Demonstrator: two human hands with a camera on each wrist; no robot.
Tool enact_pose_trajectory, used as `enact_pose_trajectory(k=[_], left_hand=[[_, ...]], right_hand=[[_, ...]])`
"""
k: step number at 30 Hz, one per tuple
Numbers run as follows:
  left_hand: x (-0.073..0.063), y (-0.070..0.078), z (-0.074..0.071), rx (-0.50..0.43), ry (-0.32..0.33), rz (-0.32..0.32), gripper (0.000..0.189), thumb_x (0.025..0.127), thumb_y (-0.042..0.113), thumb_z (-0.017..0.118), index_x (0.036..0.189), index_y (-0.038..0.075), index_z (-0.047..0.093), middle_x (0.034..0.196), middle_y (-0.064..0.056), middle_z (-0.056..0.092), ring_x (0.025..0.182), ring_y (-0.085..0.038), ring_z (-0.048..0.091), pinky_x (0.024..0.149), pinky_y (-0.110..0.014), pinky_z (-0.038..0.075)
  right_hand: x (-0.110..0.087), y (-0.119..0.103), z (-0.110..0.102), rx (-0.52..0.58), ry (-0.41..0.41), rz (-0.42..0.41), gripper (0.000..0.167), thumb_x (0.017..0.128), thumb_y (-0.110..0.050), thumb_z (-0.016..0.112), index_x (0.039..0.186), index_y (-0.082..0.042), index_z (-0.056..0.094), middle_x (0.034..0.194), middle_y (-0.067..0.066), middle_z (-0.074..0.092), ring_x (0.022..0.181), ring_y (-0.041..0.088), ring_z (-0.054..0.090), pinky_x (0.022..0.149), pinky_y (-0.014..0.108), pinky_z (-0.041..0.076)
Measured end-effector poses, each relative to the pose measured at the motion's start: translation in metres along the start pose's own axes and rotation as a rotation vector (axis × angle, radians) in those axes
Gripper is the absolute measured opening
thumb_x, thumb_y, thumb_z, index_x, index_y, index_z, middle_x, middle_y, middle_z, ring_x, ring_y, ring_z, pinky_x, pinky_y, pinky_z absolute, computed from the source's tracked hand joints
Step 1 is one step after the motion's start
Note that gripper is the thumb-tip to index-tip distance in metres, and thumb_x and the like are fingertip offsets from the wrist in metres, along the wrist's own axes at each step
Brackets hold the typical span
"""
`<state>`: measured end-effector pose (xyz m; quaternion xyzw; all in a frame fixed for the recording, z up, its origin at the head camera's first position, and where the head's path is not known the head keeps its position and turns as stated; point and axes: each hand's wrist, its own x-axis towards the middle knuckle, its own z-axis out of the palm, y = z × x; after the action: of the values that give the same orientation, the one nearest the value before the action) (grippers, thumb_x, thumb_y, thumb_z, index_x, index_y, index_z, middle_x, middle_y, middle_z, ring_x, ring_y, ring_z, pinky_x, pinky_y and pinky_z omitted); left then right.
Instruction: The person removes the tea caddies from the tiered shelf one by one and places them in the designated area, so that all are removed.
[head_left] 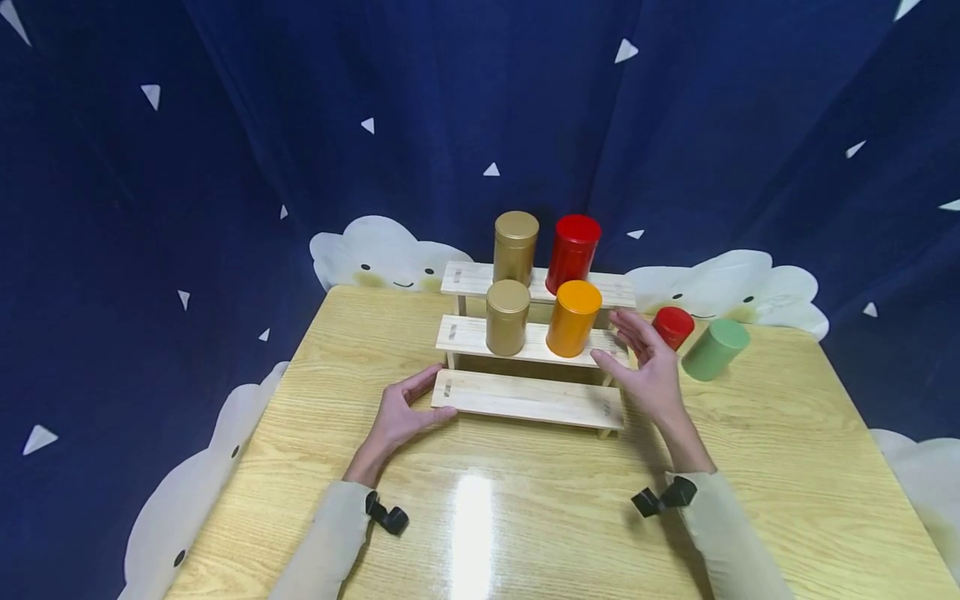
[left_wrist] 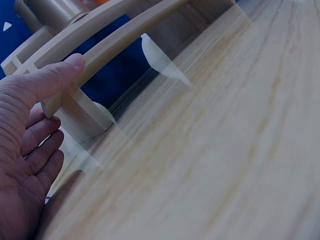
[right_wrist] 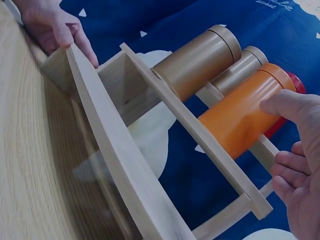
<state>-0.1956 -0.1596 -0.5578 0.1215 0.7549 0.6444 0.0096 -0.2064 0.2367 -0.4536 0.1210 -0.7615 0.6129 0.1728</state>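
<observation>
A three-step wooden display rack [head_left: 528,398] stands on the table. My left hand [head_left: 400,414] holds the left end of its lowest board, thumb at the front edge, fingers round the side; the left wrist view shows the thumb [left_wrist: 57,77] over the board's edge. On the middle step stand a gold canister [head_left: 507,318] and an orange canister [head_left: 574,319]. The top step carries another gold canister [head_left: 515,248] and a red canister [head_left: 573,255]. My right hand [head_left: 648,372] is beside the orange canister at the rack's right end, fingers apart and loosely bent, nothing in its grasp.
Right of the rack, a second red canister [head_left: 674,327] and a green canister [head_left: 715,350] stand on the wooden table [head_left: 555,517]. The red one is partly behind my right hand. A dark blue curtain [head_left: 420,75] with white triangles and clouds hangs behind and around the table.
</observation>
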Motion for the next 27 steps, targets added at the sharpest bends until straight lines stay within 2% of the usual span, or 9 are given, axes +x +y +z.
enact_pose_trajectory(k=[6,13,17,24,27], left_hand=[[0.000,0.001,0.000,0.006,0.003,0.001,0.080,0.076,0.017,0.096,0.147,0.007,0.059,0.152,-0.007,0.057,0.141,-0.027,0.053,0.121,-0.037,0.040],[0.000,0.000,-0.001,0.007,-0.001,-0.002,0.081,0.077,0.018,0.095,0.147,0.005,0.058,0.153,-0.011,0.057,0.141,-0.027,0.053,0.121,-0.038,0.040],[0.000,0.001,-0.001,0.001,-0.004,0.001,0.080,0.077,0.017,0.095,0.147,0.006,0.058,0.152,-0.012,0.057,0.141,-0.027,0.054,0.121,-0.039,0.040],[0.000,0.001,0.000,-0.003,-0.006,0.000,0.081,0.077,0.016,0.095,0.148,0.005,0.058,0.153,-0.013,0.056,0.141,-0.027,0.053,0.121,-0.037,0.040],[0.000,0.000,0.000,0.001,-0.003,-0.002,0.081,0.077,0.017,0.095,0.147,0.006,0.058,0.152,-0.013,0.057,0.141,-0.027,0.054,0.121,-0.037,0.040]], right_hand=[[0.003,-0.001,0.008,0.003,-0.044,0.036,0.072,0.086,0.003,0.083,0.150,-0.001,0.052,0.146,0.023,0.059,0.133,0.035,0.058,0.114,0.029,0.048],[0.008,-0.002,0.017,-0.014,-0.080,0.063,0.073,0.086,-0.002,0.086,0.151,-0.003,0.052,0.147,0.017,0.060,0.132,0.028,0.060,0.117,0.037,0.046],[0.011,-0.001,0.022,-0.042,-0.092,0.066,0.073,0.086,-0.006,0.086,0.150,-0.003,0.052,0.146,0.016,0.060,0.131,0.030,0.061,0.117,0.041,0.046],[0.015,0.000,0.028,-0.057,-0.091,0.088,0.071,0.086,-0.012,0.088,0.148,-0.007,0.055,0.145,0.010,0.062,0.129,0.028,0.062,0.115,0.036,0.048],[0.016,-0.001,0.031,-0.064,-0.078,0.099,0.071,0.086,-0.013,0.089,0.148,-0.008,0.056,0.143,0.010,0.062,0.127,0.027,0.062,0.115,0.039,0.048]])
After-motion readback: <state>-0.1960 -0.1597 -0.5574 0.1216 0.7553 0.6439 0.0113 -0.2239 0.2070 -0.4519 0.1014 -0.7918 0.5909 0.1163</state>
